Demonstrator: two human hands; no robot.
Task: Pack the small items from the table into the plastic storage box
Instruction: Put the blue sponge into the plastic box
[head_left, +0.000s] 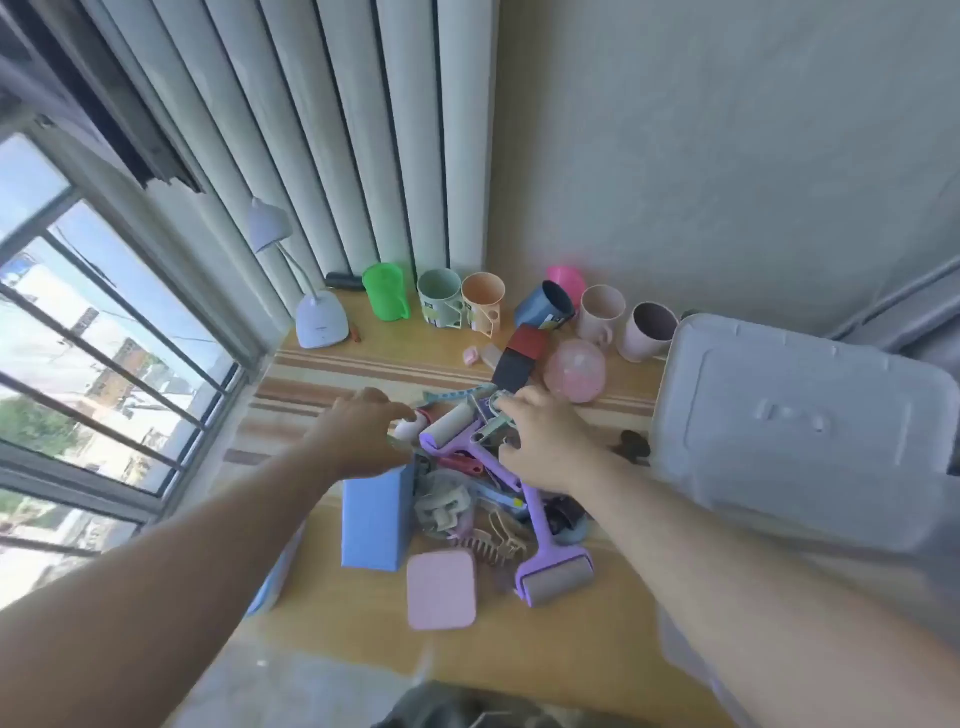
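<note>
A heap of small items lies mid-table: a purple lint roller (451, 427), a second purple lint roller (555, 576), a blue box (375, 519), a pink square case (441, 590), hair claws (491, 543) and a small white-and-red piece (409, 427). My left hand (363, 434) reaches over the blue box, fingers and thumb apart on either side of the white piece. My right hand (545, 441) is spread over the top of the heap, fingertips on a grey-green clip (500, 404). The grey plastic storage box (800, 415) stands at the right with its lid on.
Along the back wall stand a green jug (387, 291), several cups (483, 304), a white desk lamp (319, 317), a pink translucent ball (574, 371) and a red-and-black block (519, 358). A barred window (104, 364) borders the table's left edge.
</note>
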